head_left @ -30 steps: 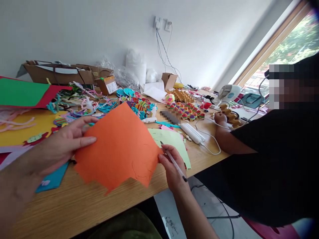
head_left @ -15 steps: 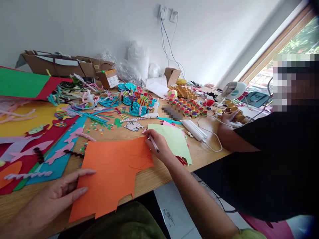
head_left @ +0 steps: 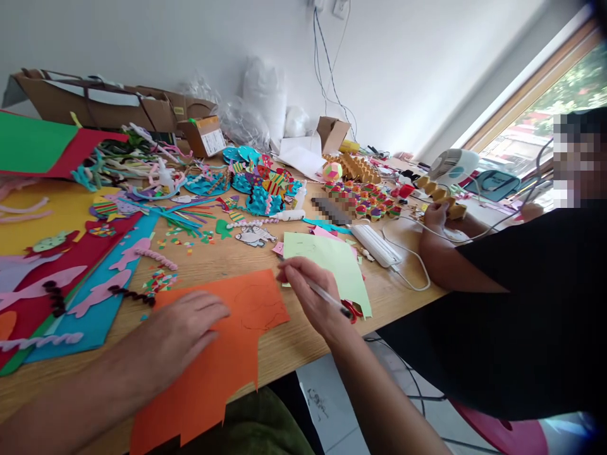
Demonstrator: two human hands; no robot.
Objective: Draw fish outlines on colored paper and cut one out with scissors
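Observation:
An orange sheet of paper (head_left: 237, 354) with notched edges lies on the wooden table, its lower edge reaching past the table's front. Faint curved pen lines show near its upper right corner. Across the sheet's left part lies my left hand (head_left: 190, 328), palm down with fingers stretched out. My right hand (head_left: 310, 294) is closed around a pen (head_left: 327, 294) with a clear barrel, just off the sheet's right edge. Beside that hand is a light green sheet (head_left: 332, 262), and red-handled scissors (head_left: 353, 309) stick out from under it.
Stacked coloured sheets with paper fish (head_left: 102, 294) cover the left side. Paper scraps (head_left: 159, 281), pipe cleaners and blue fish-decorated crafts (head_left: 265, 196) sit further back. A white device with a cable (head_left: 377, 246) lies to the right, where another person (head_left: 535, 272) handles egg-carton pieces (head_left: 441, 196).
My left hand has gone from gripping the orange sheet's left edge to lying flat on it. My right hand has shifted slightly right and down with the pen, off the sheet.

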